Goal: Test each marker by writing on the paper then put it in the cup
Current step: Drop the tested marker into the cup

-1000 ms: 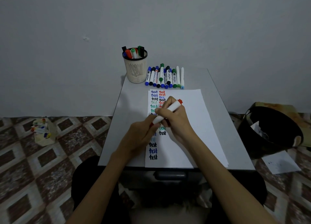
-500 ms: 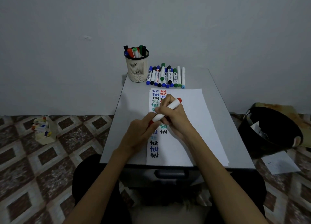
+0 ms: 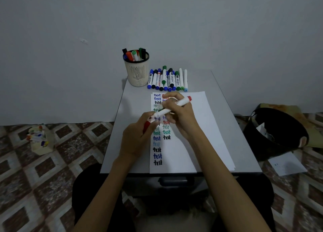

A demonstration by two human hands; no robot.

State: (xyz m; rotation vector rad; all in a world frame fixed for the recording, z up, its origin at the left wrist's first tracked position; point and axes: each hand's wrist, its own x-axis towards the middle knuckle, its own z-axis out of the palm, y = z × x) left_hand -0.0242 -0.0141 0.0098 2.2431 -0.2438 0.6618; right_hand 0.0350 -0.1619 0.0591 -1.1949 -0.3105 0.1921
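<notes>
Head view | left hand (image 3: 136, 139) grip holds red cap (image 3: 147, 125), now pulled off marker (image 3: 182, 101) | right hand (image 3: 183, 120) grip holds marker

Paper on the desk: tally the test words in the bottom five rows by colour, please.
Bottom five rows on the paper:
Black test words: 3
Blue test words: 2
Light blue test words: 1
Total: 6
</notes>
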